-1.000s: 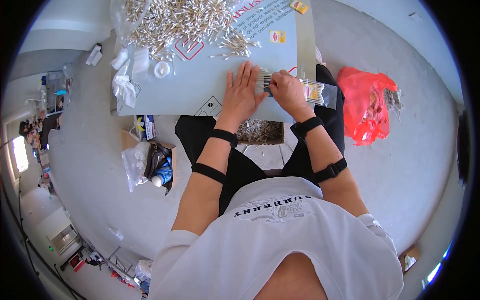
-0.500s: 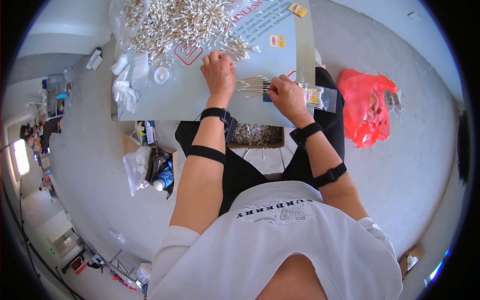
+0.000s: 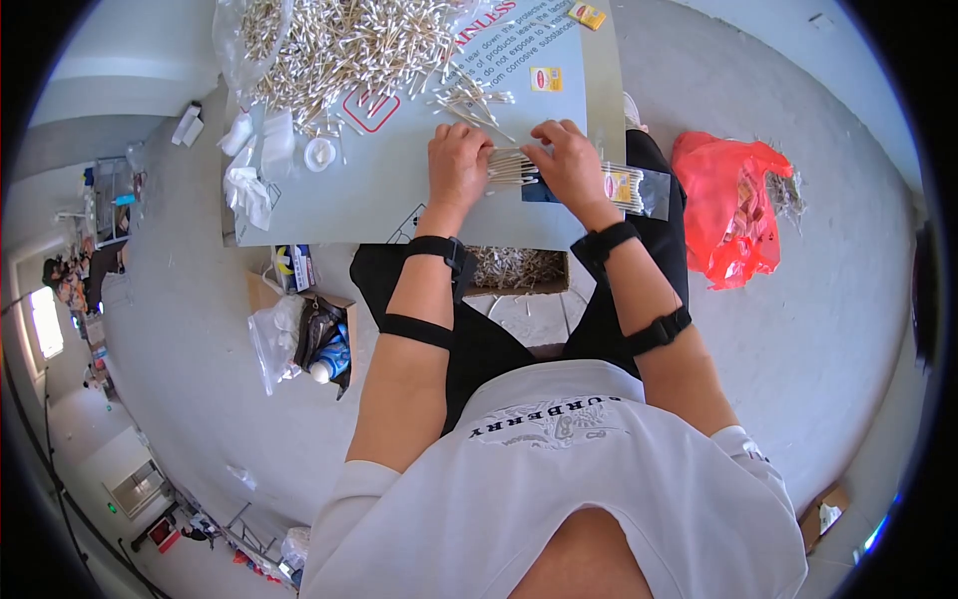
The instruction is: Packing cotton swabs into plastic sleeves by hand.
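Observation:
A row of cotton swabs (image 3: 511, 168) lies on the table between my hands. At its left end my left hand (image 3: 459, 168) is closed, fingers curled, with the swab tips at its fingertips. My right hand (image 3: 571, 172) hovers over the row's right end, thumb and forefinger apart. Partly under that hand is a dark flat piece (image 3: 539, 192). Just right of it lies a clear bag of swabs with a yellow label (image 3: 619, 187). A small loose cluster of swabs (image 3: 471, 98) spreads beyond my hands, one swab pointing toward the right fingers.
A big heap of cotton swabs (image 3: 349, 60) covers the table's far left. Yellow cards (image 3: 546, 79) lie far right. A round white lid (image 3: 319, 154) and crumpled white plastic (image 3: 247, 195) sit at left. A red bag (image 3: 726, 210) is on the floor; a box of swabs (image 3: 514, 270) stands below the table edge.
My left hand has come from the small cluster down and right to the row's left end. My right hand's fingers have lifted and spread. The swabs in the row sit closer together.

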`<state>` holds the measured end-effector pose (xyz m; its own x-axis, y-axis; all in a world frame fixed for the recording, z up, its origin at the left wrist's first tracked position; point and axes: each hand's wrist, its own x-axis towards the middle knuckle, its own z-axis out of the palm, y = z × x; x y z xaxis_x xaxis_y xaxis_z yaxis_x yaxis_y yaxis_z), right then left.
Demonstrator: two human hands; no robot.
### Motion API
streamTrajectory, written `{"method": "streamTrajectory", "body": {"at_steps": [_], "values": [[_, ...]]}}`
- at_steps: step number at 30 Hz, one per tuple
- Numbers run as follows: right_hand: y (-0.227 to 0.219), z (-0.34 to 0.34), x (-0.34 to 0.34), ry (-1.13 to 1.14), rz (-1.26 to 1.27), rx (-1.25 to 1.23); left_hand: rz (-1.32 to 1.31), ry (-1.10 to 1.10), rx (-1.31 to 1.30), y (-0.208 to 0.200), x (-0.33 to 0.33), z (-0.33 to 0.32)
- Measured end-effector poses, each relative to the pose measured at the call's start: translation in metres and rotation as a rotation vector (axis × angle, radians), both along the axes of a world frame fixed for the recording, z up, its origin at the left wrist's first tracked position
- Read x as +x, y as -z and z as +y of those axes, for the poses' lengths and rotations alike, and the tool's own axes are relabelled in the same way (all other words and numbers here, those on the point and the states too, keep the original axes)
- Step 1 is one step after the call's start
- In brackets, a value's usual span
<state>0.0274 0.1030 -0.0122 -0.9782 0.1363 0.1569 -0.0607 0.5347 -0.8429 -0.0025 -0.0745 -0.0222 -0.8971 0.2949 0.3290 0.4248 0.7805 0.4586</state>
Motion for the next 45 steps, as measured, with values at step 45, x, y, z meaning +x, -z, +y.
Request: {"method": "streamTrajectory", "body": {"at_steps": [45], "values": [[0.016, 0.003, 0.043, 0.058, 0.011, -0.159, -0.141, 0.002, -0.156, 0.001, 0.078, 0.011]]}}
